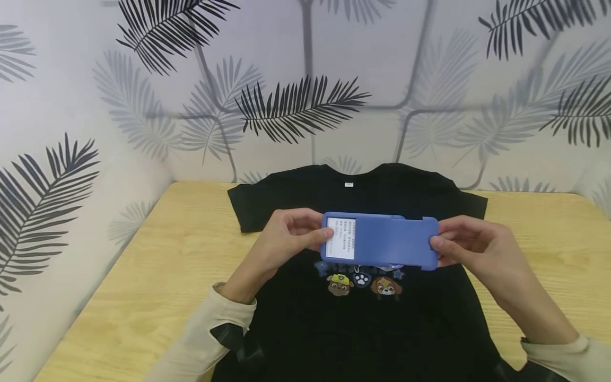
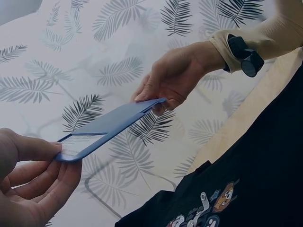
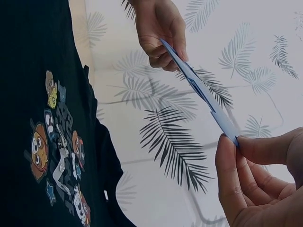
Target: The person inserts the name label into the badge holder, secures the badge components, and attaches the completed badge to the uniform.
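Note:
Both hands hold a flat blue plastic card holder (image 1: 382,241) level above the shirt. A white printed card (image 1: 341,239) shows in its left end, and its right part is stepped, like a piece slid partly out. My left hand (image 1: 281,241) pinches the left end, thumb on the card side. The right end is pinched between thumb and fingers of my right hand (image 1: 482,249). Edge-on in the right wrist view, the card holder (image 3: 201,94) looks thin. Below lies a black T-shirt (image 1: 372,334), its cartoon dog print (image 1: 386,286) partly hidden by the card holder.
The shirt lies spread on a light wooden table (image 1: 138,276), neckline towards the back. Behind the table stands a pale wall covering (image 1: 343,132) with a dark feather-like leaf pattern. A black strap (image 1: 234,339) goes round the left sleeve.

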